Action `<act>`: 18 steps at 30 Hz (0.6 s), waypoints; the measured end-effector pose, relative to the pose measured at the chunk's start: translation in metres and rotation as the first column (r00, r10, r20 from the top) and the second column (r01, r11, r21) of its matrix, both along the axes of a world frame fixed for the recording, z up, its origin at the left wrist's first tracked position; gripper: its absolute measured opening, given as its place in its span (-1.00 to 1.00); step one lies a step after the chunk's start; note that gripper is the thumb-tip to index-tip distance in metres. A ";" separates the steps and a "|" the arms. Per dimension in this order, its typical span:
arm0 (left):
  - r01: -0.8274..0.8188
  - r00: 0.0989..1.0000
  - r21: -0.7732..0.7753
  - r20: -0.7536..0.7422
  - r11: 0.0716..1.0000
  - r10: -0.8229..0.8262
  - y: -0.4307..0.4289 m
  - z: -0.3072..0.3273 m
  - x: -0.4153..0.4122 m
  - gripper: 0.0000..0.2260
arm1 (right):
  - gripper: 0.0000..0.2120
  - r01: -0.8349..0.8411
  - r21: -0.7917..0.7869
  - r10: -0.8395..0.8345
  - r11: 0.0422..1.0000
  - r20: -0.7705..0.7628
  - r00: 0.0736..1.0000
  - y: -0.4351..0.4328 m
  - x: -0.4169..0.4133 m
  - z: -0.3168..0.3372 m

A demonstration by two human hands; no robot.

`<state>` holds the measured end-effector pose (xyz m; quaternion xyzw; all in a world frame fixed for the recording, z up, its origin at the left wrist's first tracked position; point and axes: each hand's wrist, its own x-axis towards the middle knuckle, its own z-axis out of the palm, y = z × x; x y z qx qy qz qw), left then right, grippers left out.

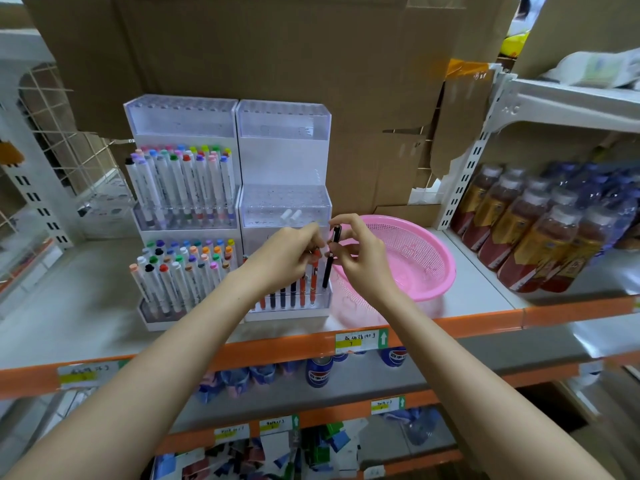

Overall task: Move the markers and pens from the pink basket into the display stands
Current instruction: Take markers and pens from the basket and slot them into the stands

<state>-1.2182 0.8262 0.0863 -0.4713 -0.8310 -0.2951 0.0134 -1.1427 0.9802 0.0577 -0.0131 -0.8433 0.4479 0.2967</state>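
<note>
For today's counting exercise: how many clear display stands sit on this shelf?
2. The left display stand holds coloured markers; the right display stand, beside the pink basket, has pens in its bottom tier. No others show.

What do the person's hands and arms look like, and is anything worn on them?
The left hand and the right hand are bare: no gloves, and no rings that I can see. The left forearm and the right forearm are bare as well, with no sleeve, watch or bracelet in view.
</note>
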 end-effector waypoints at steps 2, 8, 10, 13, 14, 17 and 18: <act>0.003 1.000 -0.016 0.008 1.000 -0.003 0.000 0.000 0.000 -0.73 | -0.70 0.000 0.000 0.000 1.000 -0.004 1.000 0.001 -0.001 -0.001; -0.009 1.000 -0.080 0.009 0.997 0.010 0.003 -0.003 0.003 -0.79 | -0.69 0.003 -0.002 -0.003 1.000 0.000 1.000 0.003 -0.002 -0.001; -0.018 1.000 -0.078 -0.011 0.997 0.018 0.003 -0.004 0.004 -0.82 | -0.68 0.002 -0.006 -0.002 1.000 0.001 1.000 0.003 -0.001 -0.001; -0.040 0.998 -0.089 -0.048 0.995 0.035 0.004 -0.005 0.003 -0.86 | -0.69 0.001 -0.017 -0.001 1.000 0.009 1.000 0.003 -0.001 -0.002; -0.050 0.997 -0.096 -0.056 0.994 0.045 0.004 -0.005 0.002 -0.87 | -0.69 0.001 -0.019 0.000 1.000 0.011 1.000 0.003 0.000 -0.002; -0.061 0.997 -0.093 -0.047 0.994 0.057 0.002 -0.006 0.000 -0.85 | -0.69 0.001 -0.021 -0.001 1.000 0.014 1.000 0.003 0.000 -0.003; -0.057 0.998 -0.085 -0.034 0.995 0.055 0.001 -0.006 0.000 -0.84 | -0.69 0.001 -0.022 -0.001 1.000 0.013 1.000 0.003 0.000 -0.003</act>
